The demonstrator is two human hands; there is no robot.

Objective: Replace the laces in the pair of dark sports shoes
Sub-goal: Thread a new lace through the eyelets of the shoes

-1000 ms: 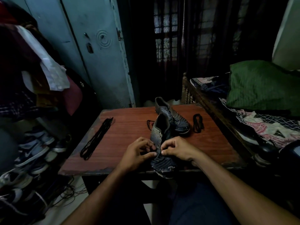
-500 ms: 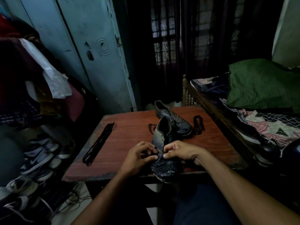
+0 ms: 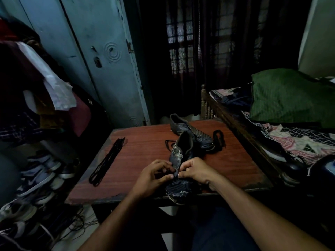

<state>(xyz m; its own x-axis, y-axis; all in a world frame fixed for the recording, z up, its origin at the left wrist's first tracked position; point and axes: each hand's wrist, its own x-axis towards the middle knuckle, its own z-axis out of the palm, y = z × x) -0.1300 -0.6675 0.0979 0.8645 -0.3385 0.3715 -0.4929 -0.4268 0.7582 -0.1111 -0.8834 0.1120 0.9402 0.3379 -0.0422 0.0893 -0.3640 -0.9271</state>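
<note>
A dark sports shoe lies on the reddish wooden table, its toe over the near edge. My left hand and my right hand meet over its eyelet area, fingers curled and pinching at the upper; a lace between them is too dark to make out. The second dark shoe rests behind it. A straight bundle of black laces lies at the table's left. A coiled black lace sits right of the far shoe, and a loose lace loop lies left of the near shoe.
A pale blue cupboard stands behind the table. Clothes hang at the left above a rack of shoes. A bed with a green pillow and patterned sheet borders the table's right side. Cables lie on the floor at lower left.
My hands stay on the near shoe and have shifted only slightly at the eyelets. The head camera has tilted a little, so the table sits lower in view.
</note>
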